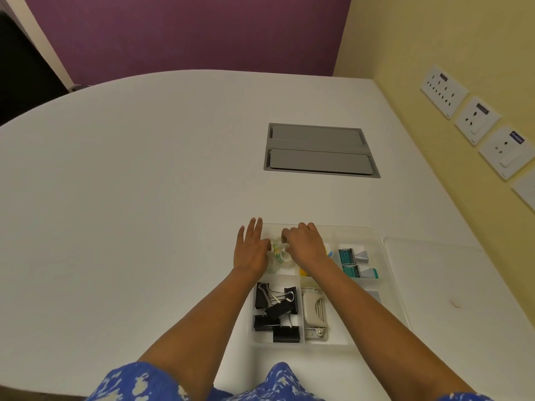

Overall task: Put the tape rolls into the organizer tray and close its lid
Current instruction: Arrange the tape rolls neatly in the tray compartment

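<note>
A clear organizer tray [389,287] lies on the white table near me. Small tape rolls [280,253] with pale green and yellow print sit in its far left compartment. My right hand [305,244] is curled over that compartment, its fingertips pinching one roll. My left hand [251,250] rests at the tray's left rim, fingers spread, thumb touching the rolls. The translucent lid [440,279] lies flat on the table just right of the tray.
Other compartments hold black binder clips [276,311], a beige hole punch [314,312], teal correction tapes [357,263] and something yellow [303,272]. A grey cable hatch [320,150] is set into the table farther back. The yellow wall with sockets [477,117] runs along the right.
</note>
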Available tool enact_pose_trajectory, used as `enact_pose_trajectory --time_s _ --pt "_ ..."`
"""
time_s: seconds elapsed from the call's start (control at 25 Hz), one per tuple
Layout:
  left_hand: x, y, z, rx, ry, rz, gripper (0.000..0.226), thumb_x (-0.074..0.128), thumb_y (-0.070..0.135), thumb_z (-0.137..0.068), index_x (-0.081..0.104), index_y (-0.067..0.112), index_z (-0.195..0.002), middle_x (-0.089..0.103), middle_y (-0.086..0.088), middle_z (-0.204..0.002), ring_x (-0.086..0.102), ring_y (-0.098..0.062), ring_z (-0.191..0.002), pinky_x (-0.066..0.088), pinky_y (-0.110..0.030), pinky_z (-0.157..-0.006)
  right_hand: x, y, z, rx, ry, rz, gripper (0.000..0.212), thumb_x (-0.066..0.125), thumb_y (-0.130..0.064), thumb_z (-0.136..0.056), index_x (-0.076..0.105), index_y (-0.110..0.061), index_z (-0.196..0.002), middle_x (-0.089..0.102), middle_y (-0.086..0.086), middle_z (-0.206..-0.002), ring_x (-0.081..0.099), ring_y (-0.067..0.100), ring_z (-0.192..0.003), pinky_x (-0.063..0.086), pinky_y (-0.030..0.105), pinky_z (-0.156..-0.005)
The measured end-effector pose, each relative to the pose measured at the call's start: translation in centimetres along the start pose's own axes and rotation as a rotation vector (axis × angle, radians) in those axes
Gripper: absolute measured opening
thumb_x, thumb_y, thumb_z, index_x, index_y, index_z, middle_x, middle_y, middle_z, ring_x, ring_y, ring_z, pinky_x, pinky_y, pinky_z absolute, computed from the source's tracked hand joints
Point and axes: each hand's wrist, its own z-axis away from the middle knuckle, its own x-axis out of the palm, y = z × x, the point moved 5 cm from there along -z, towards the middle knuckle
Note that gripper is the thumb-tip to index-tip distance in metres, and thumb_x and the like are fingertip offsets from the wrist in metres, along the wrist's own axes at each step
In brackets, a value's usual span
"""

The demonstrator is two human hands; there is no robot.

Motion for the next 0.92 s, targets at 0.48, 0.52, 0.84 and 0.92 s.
enact_pose_trajectory --time_s 0.48,0.52,0.84,0.92 --pt "0.0 0.7 1.0 0.028 -0.002 -0.131 0.021 0.055 0.024 -0.094 0.07 0.021 -0.108 -0.002 -0.007 -0.162 -0.008 -0.028 -0.149 -0.002 -0.043 -0.121 -0.4 -0.6 1.3 -0.006 0.008 0.057 0.021 0.054 -0.009 -0.09 0.063 -0.011 -0.109 0.072 0.008 -0.105 0.056 0.026 -0.109 0.034 0.032 -0.097" --pt "0.0 0.7 1.0 0.028 0.0 -0.138 0.022 0.055 0.025 -0.094 0.07 0.022 -0.109 -0.001 -0.007 -0.162 -0.007 -0.027 -0.149 -0.003 -0.043 -0.121 -0.6 -0.5 1.3 -0.003 0.015 0.056 0.021 0.054 -0.009 -0.09 0.063 -0.011 -0.108 0.072 0.007 -0.104 0.056 0.026 -0.108 0.035 0.032 -0.097" --pt "-0.3 0.5 0.9 0.03 0.005 -0.151 0.031 0.046 0.038 -0.097 0.071 0.024 -0.107 0.005 -0.006 -0.162 -0.001 -0.026 -0.15 -0.003 -0.046 -0.12 -1.8 -0.2 1.3 0.029 0.044 0.044 0.02 0.053 -0.013 -0.091 0.063 -0.013 -0.108 0.072 0.005 -0.103 0.056 0.025 -0.105 0.034 0.032 -0.093" --pt "-0.4 0.3 0.8 0.028 0.022 -0.138 0.028 0.047 0.036 -0.097 0.068 0.026 -0.112 0.008 -0.006 -0.162 0.001 -0.026 -0.15 -0.002 -0.046 -0.12 -2.0 -0.2 1.2 0.029 0.035 0.048 0.02 0.053 -0.013 -0.091 0.062 -0.013 -0.109 0.071 0.005 -0.103 0.056 0.025 -0.106 0.034 0.032 -0.094"
